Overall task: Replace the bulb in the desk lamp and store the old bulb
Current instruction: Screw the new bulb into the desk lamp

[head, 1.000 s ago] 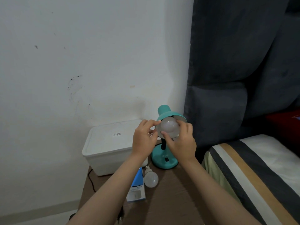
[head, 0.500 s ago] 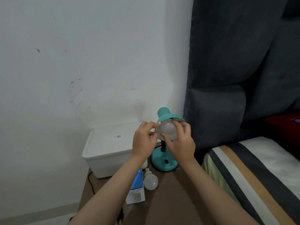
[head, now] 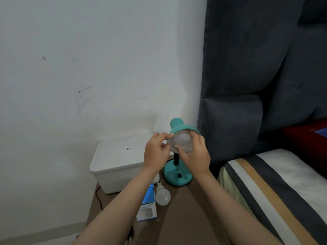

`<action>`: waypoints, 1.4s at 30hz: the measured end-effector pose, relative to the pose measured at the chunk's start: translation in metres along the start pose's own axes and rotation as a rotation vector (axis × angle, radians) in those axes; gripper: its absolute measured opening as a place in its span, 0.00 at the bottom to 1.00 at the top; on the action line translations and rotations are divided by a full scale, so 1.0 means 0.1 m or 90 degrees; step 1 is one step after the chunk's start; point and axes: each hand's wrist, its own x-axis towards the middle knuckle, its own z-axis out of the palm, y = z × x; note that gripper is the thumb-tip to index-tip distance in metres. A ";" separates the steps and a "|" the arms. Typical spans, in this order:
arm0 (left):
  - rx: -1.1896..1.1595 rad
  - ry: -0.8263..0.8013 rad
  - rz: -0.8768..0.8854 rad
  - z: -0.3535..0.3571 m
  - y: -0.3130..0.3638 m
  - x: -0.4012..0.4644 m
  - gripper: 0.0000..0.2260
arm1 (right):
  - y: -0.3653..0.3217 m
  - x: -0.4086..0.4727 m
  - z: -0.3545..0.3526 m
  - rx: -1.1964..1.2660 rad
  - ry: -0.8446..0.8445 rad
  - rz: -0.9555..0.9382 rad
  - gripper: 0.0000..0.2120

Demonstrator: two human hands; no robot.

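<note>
Head view: right hand [head: 195,157] curled round white bulb [head: 182,140] inside teal desk lamp [head: 177,175] shade; left hand [head: 155,154] pinching shade rim; second bulb [head: 162,196] lying on brown table [head: 185,214], between blue carton [head: 147,207] and lamp base, near white lidded bin [head: 118,167]

White wall [head: 88,68] at 10 o'clock, marked with dark scuffs [head: 83,101]. Dark grey padded headboard [head: 247,85] at 2 o'clock, meeting the wall. Red cloth [head: 304,144] at 3 o'clock. Striped bedding [head: 274,191] at 4 o'clock, just beside brown table [head: 185,214] at 6 o'clock. Black cord [head: 97,195] at 7 o'clock, along the table's left edge.
</note>
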 end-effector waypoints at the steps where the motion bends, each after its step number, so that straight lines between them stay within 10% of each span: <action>1: -0.002 0.002 -0.003 -0.01 -0.01 0.00 0.16 | 0.00 -0.01 -0.01 -0.013 -0.004 -0.033 0.28; 5: -0.007 0.001 -0.008 -0.01 -0.02 0.02 0.16 | 0.05 0.01 -0.01 -0.056 -0.067 -0.158 0.28; 13: -0.003 0.007 -0.003 0.00 0.00 0.00 0.16 | 0.04 -0.01 0.04 0.032 -0.011 0.011 0.25; 20: -0.015 0.002 -0.016 -0.01 0.00 0.00 0.15 | 0.03 0.00 0.04 -0.025 -0.047 -0.123 0.29; 42: -0.019 -0.006 -0.006 0.01 0.00 0.00 0.16 | -0.06 0.00 -0.01 0.097 -0.013 0.024 0.24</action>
